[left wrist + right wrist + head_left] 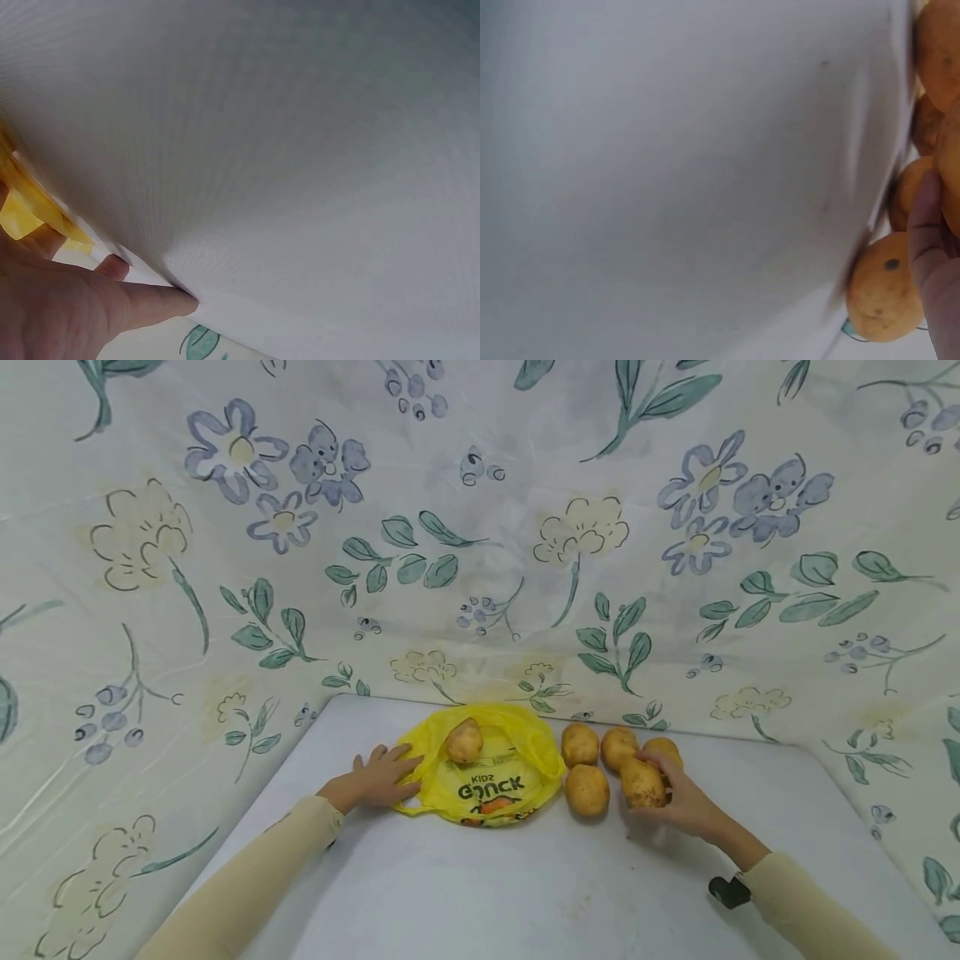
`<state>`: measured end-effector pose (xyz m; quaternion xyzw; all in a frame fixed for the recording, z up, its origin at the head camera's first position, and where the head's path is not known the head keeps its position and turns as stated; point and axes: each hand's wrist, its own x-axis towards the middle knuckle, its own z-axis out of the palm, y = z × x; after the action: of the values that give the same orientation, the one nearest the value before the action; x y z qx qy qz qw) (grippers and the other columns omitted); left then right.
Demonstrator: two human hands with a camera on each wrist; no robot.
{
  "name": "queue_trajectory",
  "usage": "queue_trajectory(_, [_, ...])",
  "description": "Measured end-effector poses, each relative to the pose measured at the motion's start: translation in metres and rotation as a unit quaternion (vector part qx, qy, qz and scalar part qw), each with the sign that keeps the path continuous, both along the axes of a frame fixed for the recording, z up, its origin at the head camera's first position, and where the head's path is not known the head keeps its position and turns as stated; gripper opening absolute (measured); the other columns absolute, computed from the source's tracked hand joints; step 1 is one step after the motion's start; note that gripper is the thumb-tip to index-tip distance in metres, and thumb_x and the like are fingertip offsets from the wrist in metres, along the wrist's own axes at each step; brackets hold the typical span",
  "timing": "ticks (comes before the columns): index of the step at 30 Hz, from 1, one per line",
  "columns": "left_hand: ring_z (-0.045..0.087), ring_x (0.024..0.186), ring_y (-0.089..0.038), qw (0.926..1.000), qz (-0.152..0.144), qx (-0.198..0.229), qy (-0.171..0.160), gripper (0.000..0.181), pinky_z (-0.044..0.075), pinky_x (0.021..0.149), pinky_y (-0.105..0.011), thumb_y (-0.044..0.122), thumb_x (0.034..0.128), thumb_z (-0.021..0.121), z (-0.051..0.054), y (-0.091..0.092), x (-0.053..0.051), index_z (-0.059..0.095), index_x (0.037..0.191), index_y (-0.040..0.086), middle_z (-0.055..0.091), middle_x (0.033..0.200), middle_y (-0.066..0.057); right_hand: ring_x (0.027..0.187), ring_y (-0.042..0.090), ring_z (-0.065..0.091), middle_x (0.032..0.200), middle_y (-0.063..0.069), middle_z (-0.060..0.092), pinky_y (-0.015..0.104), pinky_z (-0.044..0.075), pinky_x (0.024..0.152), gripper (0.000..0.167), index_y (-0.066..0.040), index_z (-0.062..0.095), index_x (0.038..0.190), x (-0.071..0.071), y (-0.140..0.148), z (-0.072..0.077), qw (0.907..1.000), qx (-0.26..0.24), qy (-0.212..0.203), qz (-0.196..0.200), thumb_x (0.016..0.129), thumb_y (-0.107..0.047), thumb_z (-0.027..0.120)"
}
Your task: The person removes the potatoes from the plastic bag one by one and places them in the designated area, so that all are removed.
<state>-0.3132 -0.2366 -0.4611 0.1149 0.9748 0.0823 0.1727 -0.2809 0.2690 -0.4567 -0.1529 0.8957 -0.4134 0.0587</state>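
A yellow plastic bag (pixel 491 789) with dark print lies flat near the back of the white table, and one potato (pixel 464 741) sits on or in its upper left part. My left hand (pixel 381 775) rests at the bag's left edge with fingers spread; in the left wrist view yellow plastic (pixel 30 206) shows beside the fingers. My right hand (pixel 678 802) grips a potato (pixel 642 783) at the right of the bag. Around it are several other potatoes, among them a front one (pixel 587 791) and a back one (pixel 580 745). The right wrist view shows a spotted potato (pixel 885 289) below the thumb.
A white table (pixel 480 893) spans the front, with small dirt specks near the potatoes. Behind it hangs a floral-patterned sheet (pixel 495 593) that also covers the sides. A dark strap piece (pixel 729 892) shows at the right wrist.
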Motion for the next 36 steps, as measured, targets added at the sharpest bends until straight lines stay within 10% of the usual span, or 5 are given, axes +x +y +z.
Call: queue_trajectory(36, [0.015,0.145,-0.052,0.9999,0.007,-0.007,-0.008,0.065,0.009,0.107,-0.080,0.053,0.0982,0.050,-0.001,0.000,-0.001,0.039,0.153,0.020,0.020,0.163,-0.016,0.134,0.050,0.038,0.151,0.030,0.032,0.067,0.037,0.105,0.096,-0.002,0.030,0.150,-0.001,-0.007,-0.021,0.9985,0.039,0.025,0.030,0.077,-0.035,0.084])
